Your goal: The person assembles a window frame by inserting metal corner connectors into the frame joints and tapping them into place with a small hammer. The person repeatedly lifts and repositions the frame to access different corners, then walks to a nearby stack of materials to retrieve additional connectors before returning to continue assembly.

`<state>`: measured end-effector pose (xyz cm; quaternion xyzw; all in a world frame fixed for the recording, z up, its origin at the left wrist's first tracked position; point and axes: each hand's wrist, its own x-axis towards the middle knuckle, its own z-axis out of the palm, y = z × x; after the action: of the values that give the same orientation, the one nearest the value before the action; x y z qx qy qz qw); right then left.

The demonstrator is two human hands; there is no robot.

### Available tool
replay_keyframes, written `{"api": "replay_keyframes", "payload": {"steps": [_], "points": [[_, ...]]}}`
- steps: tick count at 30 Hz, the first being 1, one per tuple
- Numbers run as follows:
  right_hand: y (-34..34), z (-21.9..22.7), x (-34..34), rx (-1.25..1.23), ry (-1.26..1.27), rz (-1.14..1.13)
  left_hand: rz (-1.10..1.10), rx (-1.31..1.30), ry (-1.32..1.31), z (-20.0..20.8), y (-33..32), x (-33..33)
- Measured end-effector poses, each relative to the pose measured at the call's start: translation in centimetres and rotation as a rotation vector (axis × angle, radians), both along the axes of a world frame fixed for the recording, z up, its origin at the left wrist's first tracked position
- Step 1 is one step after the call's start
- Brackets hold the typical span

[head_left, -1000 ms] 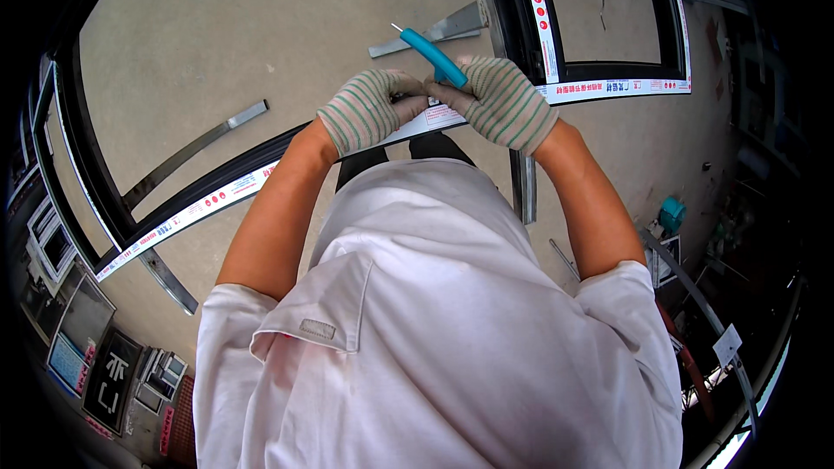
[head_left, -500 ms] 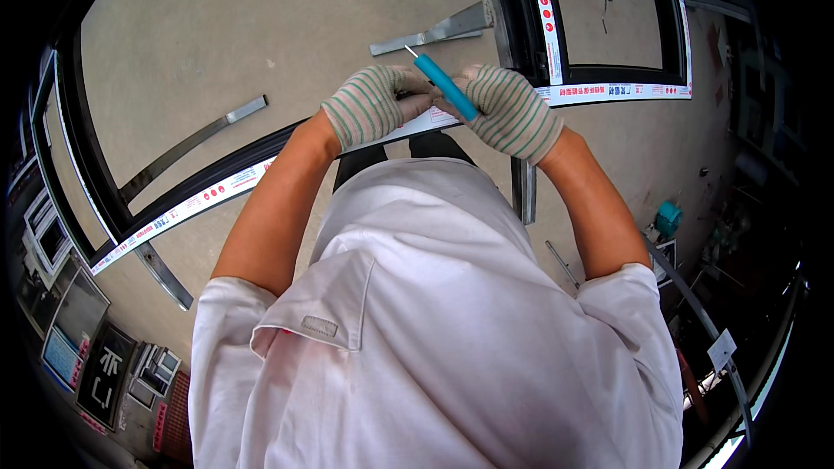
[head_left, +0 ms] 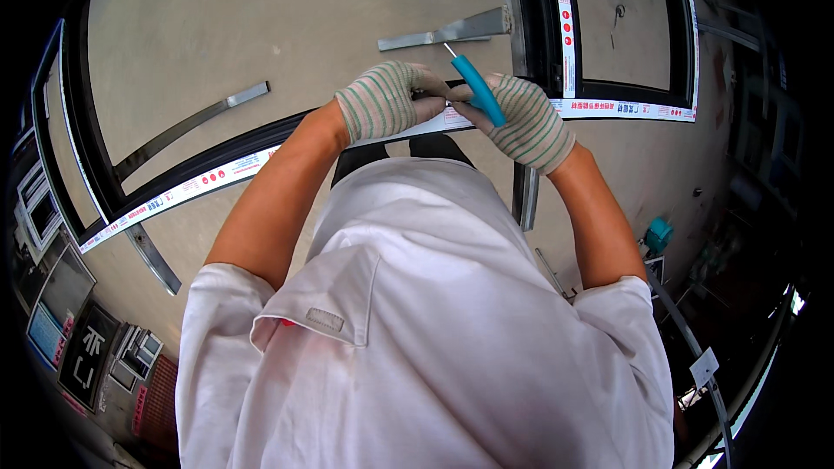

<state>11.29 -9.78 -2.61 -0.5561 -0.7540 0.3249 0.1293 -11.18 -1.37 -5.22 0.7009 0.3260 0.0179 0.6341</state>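
While the worker stands at the near rail of a dark window-type frame (head_left: 217, 175), both gloved hands meet above that rail, just in front of the shirt. The right hand (head_left: 524, 117) holds a teal-handled tool (head_left: 478, 91) crosswise between thumb and fingers, its thin metal tip pointing away from the body and slightly left, free of contact. The left hand (head_left: 382, 100) has thumb and fingertips drawn in close to the right fingertips; from where I stand they mask the meeting point, so whether a small piece is pinched there cannot be told.

Handling: the tool is to be judged light and stiff, its handle smooth enough to turn or slide a little against knitted cloth. It is best taken round the thick part of the handle, with the slender shaft, the likeliest part to bend or prick, kept clear of the other hand. The frame should be rigid and awkward for its length, better gripped by its profile than by the printed white film, which may slip or tear.

Surroundings: beyond the hands, grey metal pieces (head_left: 443, 33) show through the frame's opening; to the left, a narrow metal bar (head_left: 191, 130) slants across it.
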Motion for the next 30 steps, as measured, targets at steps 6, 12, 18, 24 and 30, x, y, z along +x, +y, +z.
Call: {"api": "replay_keyframes", "payload": {"steps": [6,12,18,24,30], "points": [[0.8,0.5,-0.5,0.095,-0.046,0.054,-0.02,-0.032,-0.025,-0.5,0.0,-0.3],[0.6,-0.2,-0.2,0.229,0.05,0.078,-0.077,0.054,0.037,0.7,0.1,-0.1],[0.6,-0.1,-1.1,0.211,0.0,-0.033,-0.059,0.168,-0.019,0.5,-0.2,-0.3],[0.9,0.8,-1.6,0.215,0.061,-0.064,-0.102,0.082,0.076,1.7,0.2,-0.2],[-0.1,-1.1,-1.2,0.244,-0.009,-0.063,-0.056,0.213,-0.032,-0.2,-0.6,-0.4]]}}
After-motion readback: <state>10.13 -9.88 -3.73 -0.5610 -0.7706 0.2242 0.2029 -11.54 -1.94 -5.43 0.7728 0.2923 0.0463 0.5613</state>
